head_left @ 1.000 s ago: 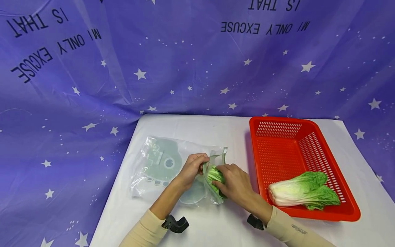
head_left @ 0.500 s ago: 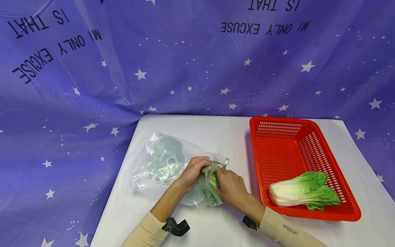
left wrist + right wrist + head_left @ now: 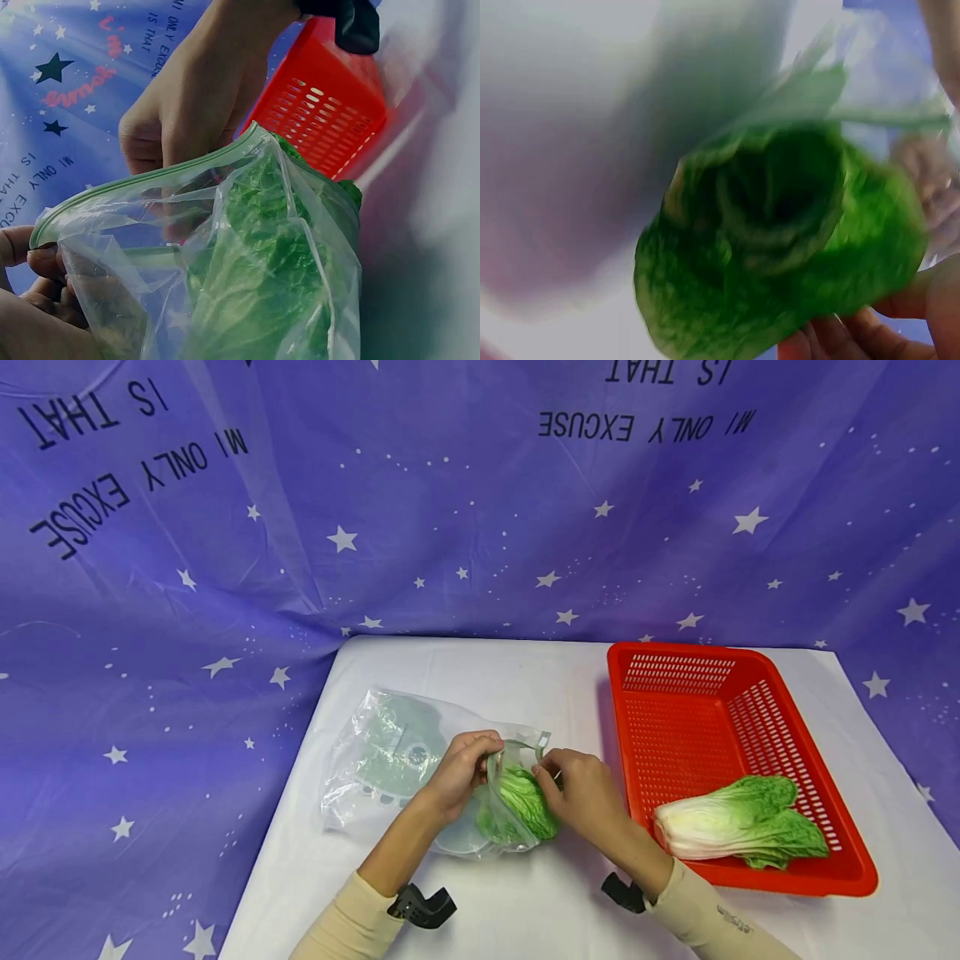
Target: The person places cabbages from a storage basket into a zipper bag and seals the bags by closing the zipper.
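A clear zip bag [image 3: 397,739] with a pale green print lies on the table, its mouth spread toward the right. A Chinese cabbage [image 3: 528,802] sits partly inside, its leafy end at the opening. My left hand [image 3: 455,777] pinches the mouth's left part; its fingers [image 3: 46,262] show at the green zip edge in the left wrist view. My right hand [image 3: 588,789] is at the far right of the mouth, fingers curled, and appears to pinch the zip edge beside the leaves. In the right wrist view the leaves [image 3: 780,292] partly cover those fingers.
A red plastic basket [image 3: 667,727] stands to the right on the white-covered table [image 3: 570,910]. Another Chinese cabbage [image 3: 735,822] lies in its near end. A purple star-printed cloth [image 3: 480,510] hangs behind the table.
My right hand has pulled back from the cabbage to the bag's edge. More leaf shows at the mouth than half a second ago. My left hand keeps its hold on the bag.
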`<state>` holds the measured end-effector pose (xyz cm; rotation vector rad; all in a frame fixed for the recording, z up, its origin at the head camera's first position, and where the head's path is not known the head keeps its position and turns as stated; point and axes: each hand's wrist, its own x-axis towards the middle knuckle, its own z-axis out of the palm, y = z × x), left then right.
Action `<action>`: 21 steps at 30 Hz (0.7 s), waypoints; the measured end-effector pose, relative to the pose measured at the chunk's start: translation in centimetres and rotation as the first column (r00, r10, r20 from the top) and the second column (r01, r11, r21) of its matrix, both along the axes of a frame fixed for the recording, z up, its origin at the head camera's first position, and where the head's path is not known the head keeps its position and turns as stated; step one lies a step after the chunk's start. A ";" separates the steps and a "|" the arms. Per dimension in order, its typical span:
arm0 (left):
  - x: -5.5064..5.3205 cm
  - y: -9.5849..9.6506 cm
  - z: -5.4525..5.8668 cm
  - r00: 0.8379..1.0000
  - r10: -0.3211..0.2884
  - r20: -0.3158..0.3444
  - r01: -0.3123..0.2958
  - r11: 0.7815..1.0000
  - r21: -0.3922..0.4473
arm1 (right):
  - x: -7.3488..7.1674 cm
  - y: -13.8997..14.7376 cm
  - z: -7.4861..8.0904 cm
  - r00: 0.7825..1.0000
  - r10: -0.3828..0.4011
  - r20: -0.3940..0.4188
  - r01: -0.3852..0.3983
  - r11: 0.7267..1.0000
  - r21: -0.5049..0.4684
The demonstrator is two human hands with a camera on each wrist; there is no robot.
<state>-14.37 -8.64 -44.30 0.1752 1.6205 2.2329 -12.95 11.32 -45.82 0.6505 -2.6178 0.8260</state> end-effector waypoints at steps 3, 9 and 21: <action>0.0 -0.2 0.4 1.000 0.015 0.001 -0.015 1.000 0.003 | -0.5 0.5 0.5 0.999 -0.028 0.043 0.028 1.000 0.007; 0.2 -0.6 1.1 0.999 0.025 -0.024 -0.025 0.999 0.023 | -1.2 1.2 2.0 0.982 -0.064 0.175 0.044 0.992 0.119; 0.2 -0.9 2.3 0.996 0.008 -0.088 -0.002 0.998 0.069 | -2.1 1.4 3.1 0.953 0.002 0.304 -0.085 0.962 0.259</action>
